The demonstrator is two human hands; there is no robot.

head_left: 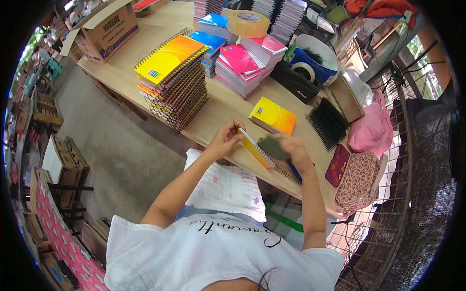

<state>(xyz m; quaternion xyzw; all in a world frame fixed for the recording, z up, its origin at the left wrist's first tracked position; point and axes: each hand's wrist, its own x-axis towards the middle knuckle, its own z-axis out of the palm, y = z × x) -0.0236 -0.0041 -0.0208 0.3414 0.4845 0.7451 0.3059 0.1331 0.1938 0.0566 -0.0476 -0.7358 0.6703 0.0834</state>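
Yellow notebook (251,145) held up at the worktop's (225,119) near edge, its wire coil (288,175) trailing past one end.
The hands are apart: the left hand (227,140) pinches the notebook's upper end, while the right hand (294,151) grips a dark green piece (273,147) (cloth or pad, I cannot tell) beside the spine. If the left pinch slackens, the pages could shift out of line and the coil might snag or miss holes; too hard a push could bend its loose tail, and a slip could drop everything onto the white cloth (225,186) below.
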